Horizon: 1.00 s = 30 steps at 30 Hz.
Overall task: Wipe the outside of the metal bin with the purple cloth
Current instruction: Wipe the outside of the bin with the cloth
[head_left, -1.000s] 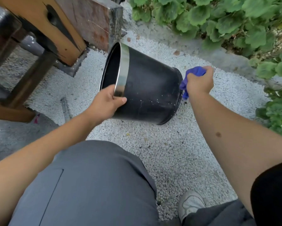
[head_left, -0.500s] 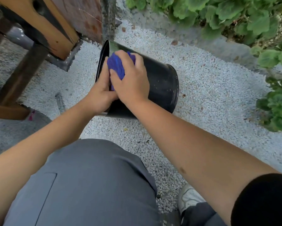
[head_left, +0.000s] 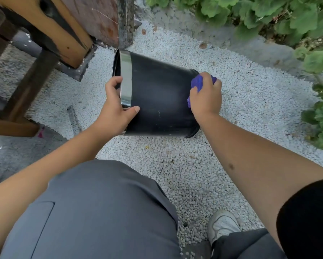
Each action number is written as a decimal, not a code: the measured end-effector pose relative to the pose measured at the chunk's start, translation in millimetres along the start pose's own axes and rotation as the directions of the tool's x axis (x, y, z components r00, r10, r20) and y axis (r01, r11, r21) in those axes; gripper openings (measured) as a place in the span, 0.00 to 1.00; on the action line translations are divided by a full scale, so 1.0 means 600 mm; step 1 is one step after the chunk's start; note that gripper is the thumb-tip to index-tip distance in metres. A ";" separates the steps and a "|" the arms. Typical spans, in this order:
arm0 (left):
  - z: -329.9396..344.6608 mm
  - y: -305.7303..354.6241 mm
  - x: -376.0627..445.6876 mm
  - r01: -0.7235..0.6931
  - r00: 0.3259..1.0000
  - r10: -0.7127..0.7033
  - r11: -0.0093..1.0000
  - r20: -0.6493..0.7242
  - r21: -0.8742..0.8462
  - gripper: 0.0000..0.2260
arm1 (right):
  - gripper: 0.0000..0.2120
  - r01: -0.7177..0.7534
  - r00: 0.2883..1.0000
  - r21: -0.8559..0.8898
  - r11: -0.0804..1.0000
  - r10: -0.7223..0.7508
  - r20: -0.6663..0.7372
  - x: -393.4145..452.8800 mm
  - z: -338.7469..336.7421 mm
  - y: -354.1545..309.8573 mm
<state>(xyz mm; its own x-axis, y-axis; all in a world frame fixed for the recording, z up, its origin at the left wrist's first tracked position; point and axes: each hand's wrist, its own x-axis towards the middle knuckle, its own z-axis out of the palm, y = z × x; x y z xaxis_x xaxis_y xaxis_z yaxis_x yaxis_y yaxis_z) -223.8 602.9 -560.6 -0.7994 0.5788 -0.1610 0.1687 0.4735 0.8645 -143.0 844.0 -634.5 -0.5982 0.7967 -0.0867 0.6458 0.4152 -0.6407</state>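
A black metal bin (head_left: 158,94) with a shiny silver rim band lies tipped on its side over white gravel, mouth to the left, base to the right. My left hand (head_left: 117,111) grips the rim, fingers curled inside the mouth and thumb on the outer wall. My right hand (head_left: 206,96) is closed on the bunched purple cloth (head_left: 199,83) and presses it against the bin's outer wall at the base end. Most of the cloth is hidden under my fingers.
A wooden bench (head_left: 50,32) with dark legs stands at the upper left, close to the bin's mouth. Green leafy plants (head_left: 269,14) line a concrete edge at the top and right. My grey-trousered knee (head_left: 101,212) and white shoe (head_left: 222,225) are below.
My right hand has slid the cloth from the rim end of the bin along its wall to the base end on the right. My left hand still holds the rim.
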 end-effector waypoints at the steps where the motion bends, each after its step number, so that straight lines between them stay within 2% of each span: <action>1: 0.003 0.001 -0.008 0.000 1.000 0.000 1.000 -0.008 -0.016 0.34 | 0.18 -0.014 1.000 0.004 1.000 0.014 0.000 0.001 -0.002 0.001; 4: 0.008 -0.001 -0.030 0.067 0.997 -0.066 0.998 0.028 -0.014 0.37 | 0.18 -0.052 0.999 0.011 0.999 0.052 0.004 0.002 -0.009 0.004; 7: 0.011 0.004 -0.026 0.138 0.988 -0.143 0.987 0.058 0.081 0.27 | 0.16 -0.103 0.994 0.042 0.994 0.101 0.044 0.016 -0.021 0.005; 10: 0.010 0.008 -0.018 0.178 0.983 -0.177 0.984 0.048 -0.015 0.21 | 0.15 -0.130 0.991 0.179 0.975 0.124 0.044 0.035 -0.035 -0.024; 14: 0.000 0.032 0.010 0.134 0.990 -0.138 0.986 -0.029 -0.102 0.16 | 0.18 0.073 0.997 0.372 0.925 -0.074 -0.013 0.008 -0.041 -0.138; 18: 0.000 0.052 0.032 0.031 0.998 -0.026 0.994 0.050 -0.103 0.15 | 0.21 0.368 0.918 0.315 0.875 -0.396 0.029 -0.072 -0.016 -0.220; 20: 0.000 0.041 0.027 -0.004 0.997 0.010 0.997 0.080 -0.076 0.17 | 0.22 0.443 0.887 0.237 0.865 -0.462 0.027 -0.085 -0.006 -0.214; 22: -0.005 0.024 0.018 0.031 0.996 -0.020 0.991 0.082 -0.133 0.21 | 0.21 0.425 0.901 0.152 0.892 -0.434 0.029 -0.072 -0.002 -0.188; 25: -0.007 0.003 0.004 0.089 0.995 -0.075 0.970 0.069 -0.225 0.23 | 0.20 0.301 0.951 0.064 0.951 -0.304 0.050 -0.036 0.001 -0.125; 30: 0.002 0.002 -0.007 0.103 0.995 -0.101 0.970 0.021 -0.220 0.21 | 0.18 0.123 0.992 -0.073 0.990 -0.119 0.049 0.015 -0.014 -0.009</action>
<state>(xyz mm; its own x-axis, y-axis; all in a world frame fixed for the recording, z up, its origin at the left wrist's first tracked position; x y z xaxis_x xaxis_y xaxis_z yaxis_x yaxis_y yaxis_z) -219.4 601.7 -559.3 -0.8004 0.5415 -0.2572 -0.0456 0.3727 0.9268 -147.6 852.5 -625.6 -0.6935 0.7189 -0.0471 0.6005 0.5406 -0.5892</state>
